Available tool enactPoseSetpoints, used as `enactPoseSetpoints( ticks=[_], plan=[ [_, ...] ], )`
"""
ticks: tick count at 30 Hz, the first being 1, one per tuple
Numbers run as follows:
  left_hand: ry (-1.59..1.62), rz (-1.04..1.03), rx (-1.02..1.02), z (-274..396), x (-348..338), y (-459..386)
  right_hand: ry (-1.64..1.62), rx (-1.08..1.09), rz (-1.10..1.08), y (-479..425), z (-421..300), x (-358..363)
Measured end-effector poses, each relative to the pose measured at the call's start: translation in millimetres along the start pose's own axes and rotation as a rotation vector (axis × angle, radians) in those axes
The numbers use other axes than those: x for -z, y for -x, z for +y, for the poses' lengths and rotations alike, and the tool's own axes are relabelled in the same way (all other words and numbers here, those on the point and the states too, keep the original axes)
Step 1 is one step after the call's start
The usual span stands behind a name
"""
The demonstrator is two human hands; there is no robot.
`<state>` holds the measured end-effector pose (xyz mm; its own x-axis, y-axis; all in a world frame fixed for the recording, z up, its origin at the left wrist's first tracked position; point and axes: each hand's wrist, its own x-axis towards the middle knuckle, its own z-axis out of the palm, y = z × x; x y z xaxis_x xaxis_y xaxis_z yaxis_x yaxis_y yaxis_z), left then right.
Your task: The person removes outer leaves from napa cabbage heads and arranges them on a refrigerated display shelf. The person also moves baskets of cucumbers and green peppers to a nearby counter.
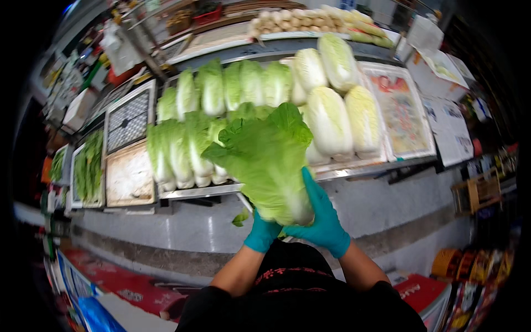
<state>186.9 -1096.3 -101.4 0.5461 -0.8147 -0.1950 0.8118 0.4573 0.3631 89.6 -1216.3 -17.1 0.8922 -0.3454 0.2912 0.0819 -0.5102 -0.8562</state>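
Both my hands, in teal gloves, hold one large leafy green Chinese cabbage (269, 166) in front of my body. My left hand (264, 233) grips it low on the left side, its fingers mostly hidden behind the leaves. My right hand (325, 222) wraps the white base from the right, thumb pointing up along its side. The loose outer leaves spread away from me and are slightly blurred. Behind it, rows of green napa cabbages (179, 159) stand on the stall, and several paler, larger napa cabbages (330, 120) are stacked to their right.
A white foam box (400, 112) lies right of the pale cabbages. At left are a black plastic crate (127, 118), a stained pale tray (130, 174) and a box of long green vegetables (89, 166). White radishes (290, 20) line the back shelf. A torn leaf (240, 217) hangs below the stall edge.
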Motion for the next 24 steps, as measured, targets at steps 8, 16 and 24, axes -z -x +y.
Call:
enactPoseSetpoints(
  ticks=[8,16,24],
  plan=[
    [0.105,-0.258,-0.184,34,30,3,0.164,0.148,0.047,-4,-20,-39],
    [-0.052,0.061,-0.304,31,4,25,0.001,0.103,0.201,9,14,-68],
    [0.186,0.056,-0.329,52,-26,9,-0.892,-0.269,0.337,14,-18,-54]
  ],
)
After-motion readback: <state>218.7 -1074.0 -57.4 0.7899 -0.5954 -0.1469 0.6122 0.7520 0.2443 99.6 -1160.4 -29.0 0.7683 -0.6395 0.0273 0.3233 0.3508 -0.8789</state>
